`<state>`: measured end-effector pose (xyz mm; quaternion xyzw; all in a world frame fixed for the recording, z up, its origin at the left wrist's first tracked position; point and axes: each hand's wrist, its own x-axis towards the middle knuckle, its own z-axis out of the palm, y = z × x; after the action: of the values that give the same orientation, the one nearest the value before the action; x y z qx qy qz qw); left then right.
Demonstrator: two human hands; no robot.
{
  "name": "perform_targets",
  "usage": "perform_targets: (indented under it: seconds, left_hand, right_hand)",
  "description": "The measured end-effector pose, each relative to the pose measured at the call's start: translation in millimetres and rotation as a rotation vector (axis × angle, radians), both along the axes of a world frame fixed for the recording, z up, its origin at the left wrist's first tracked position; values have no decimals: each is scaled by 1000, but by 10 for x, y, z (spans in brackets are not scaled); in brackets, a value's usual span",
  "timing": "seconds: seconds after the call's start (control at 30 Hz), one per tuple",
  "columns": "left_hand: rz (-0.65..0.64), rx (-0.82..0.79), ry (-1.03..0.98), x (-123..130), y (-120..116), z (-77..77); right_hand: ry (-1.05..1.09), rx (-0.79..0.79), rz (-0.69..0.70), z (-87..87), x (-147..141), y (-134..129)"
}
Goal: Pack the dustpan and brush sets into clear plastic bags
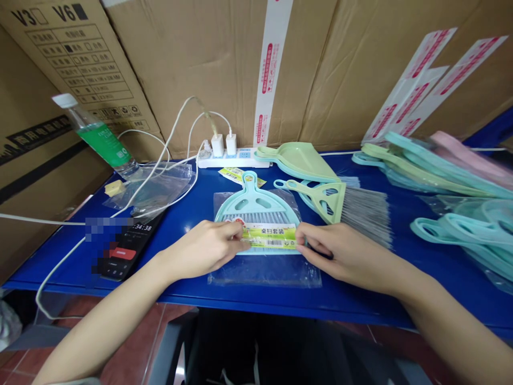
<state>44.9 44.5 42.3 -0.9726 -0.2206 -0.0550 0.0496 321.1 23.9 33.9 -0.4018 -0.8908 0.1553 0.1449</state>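
Observation:
A light-blue dustpan-and-brush set lies flat on the blue table, a clear plastic bag around or under it. Across its lower part sits a yellow-green label card. My left hand pinches the card's left end, and my right hand pinches its right end. Just beyond my right hand are a loose green brush with grey bristles and a green dustpan stacked on a blue one. Another label card lies behind the set.
Bagged dustpan sets are piled at the right. A power strip with white cables stands against cardboard boxes. To the left are a tilted bottle, a phone and crumpled plastic. The table's front edge runs below my hands.

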Motion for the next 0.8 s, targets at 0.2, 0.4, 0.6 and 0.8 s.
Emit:
perform_targets:
  seconds: [0.2,0.4,0.6,0.8]
  left_hand:
    - [11,68,70,15,-12,-20]
    - [1,111,67,44,-16,-41]
    - [-3,46,15,42,-34,-26]
    - [194,-41,65,-22,-35,151]
  right_hand:
    - [41,-39,-15,7,-7,-21]
    - [39,-65,-21,3,-23,-17]
    - [27,-26,-8,-10,-10,-7]
    - [-37,44,-70,-31,26,-7]
